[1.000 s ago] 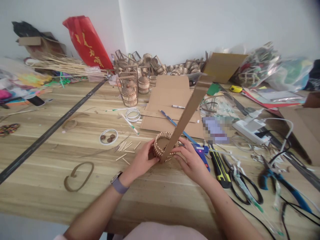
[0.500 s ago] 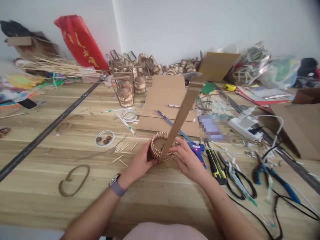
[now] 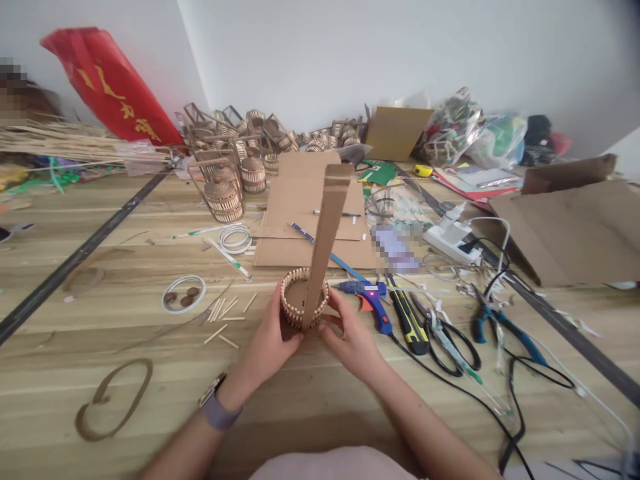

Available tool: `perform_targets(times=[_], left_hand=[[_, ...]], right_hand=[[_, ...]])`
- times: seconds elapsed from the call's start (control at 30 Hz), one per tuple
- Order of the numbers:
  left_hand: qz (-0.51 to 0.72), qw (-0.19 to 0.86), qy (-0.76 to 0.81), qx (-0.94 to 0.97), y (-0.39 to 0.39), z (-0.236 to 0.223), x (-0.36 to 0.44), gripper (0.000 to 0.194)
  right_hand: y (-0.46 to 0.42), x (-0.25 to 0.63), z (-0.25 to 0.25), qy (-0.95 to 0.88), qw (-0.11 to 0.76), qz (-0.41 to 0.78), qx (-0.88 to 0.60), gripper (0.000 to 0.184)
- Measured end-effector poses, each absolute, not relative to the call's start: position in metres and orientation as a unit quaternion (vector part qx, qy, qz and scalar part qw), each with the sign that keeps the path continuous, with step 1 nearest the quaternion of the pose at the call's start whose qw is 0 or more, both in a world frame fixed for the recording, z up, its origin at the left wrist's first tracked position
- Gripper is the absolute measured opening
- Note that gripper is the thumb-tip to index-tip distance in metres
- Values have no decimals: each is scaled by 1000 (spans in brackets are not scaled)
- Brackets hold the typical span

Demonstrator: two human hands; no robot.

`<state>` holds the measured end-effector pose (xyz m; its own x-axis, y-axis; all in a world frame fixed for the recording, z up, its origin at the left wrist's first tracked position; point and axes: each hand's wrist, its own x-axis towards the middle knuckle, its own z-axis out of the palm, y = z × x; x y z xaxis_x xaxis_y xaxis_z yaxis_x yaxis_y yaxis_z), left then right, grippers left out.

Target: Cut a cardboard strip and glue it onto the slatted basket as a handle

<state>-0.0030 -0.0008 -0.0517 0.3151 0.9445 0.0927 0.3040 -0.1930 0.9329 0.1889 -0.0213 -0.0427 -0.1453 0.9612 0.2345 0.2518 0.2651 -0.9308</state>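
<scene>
A small round basket [image 3: 290, 311] of short light sticks around a brown base stands between my hands on the wooden table. A long flat cardboard strip [image 3: 324, 233] rises from its near side, tilted slightly right. My left hand [image 3: 267, 337] wraps the basket's left side, its thumb near the foot of the strip. On the right, my right hand [image 3: 350, 337] grips the basket's side with thumb and fingertips; part of that contact is hidden. A blue glue gun [image 3: 370, 293] with a lit light lies just beyond my right hand.
Loose sticks [image 3: 220, 310] and a white ring [image 3: 184, 295] lie to the left. Cardboard sheets [image 3: 300, 200] lie ahead, finished baskets [image 3: 223, 197] behind them. At right are a utility knife [image 3: 410, 320], scissors [image 3: 455, 347], pliers [image 3: 515, 333], cables and a power strip [image 3: 453, 240].
My view has turned right, so the scene sits further left. The cardboard strip leans less to the right. My right fingers have come down from beside the strip to the basket's side.
</scene>
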Motion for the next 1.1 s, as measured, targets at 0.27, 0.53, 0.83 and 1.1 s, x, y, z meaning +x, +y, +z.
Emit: perform_targets(times=[0.27,0.53,0.83,1.1], left_hand=[[363,482,453,656,-4,-57,-13,98],[403,324,472,714,-12,-34,-15,88],[460,185,380,781,-15,11,-9,52],[416,581,265,648,15,47,-2,44]], right_hand=[[-45,233,-37,-711,374,0,-595,25],[-72,268,-45,-686,251,-170,-662,24],[-66,277,-54,-706,279,-176,-627,28],[-66,270,-44,-706,235,-190,-641,22]])
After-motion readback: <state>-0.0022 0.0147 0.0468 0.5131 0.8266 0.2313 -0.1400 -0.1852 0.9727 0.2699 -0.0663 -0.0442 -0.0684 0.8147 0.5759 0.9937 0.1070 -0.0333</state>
